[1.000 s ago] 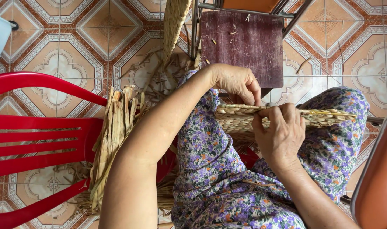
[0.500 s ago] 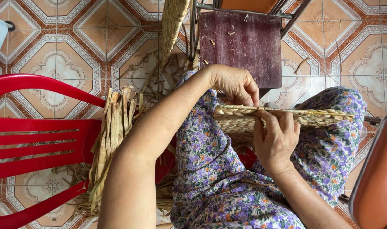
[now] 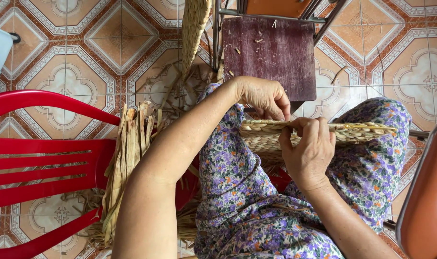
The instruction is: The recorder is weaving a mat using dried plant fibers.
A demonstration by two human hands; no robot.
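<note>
The right hand (image 3: 308, 151) is sliding left along the basket (image 3: 319, 132) rim, now gripping it closed; the left hand (image 3: 266, 98) is pinching the braid beside it. The basket is lying across the lap; keeping each strand tight matters

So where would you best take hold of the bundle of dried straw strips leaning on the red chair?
Probably around the middle of the bundle of dried strips, coming in from the right, the lap side. The strips stand nearly upright and fan loose at both ends, and the red chair blocks the left. Both hands are on the woven basket rim.
</note>
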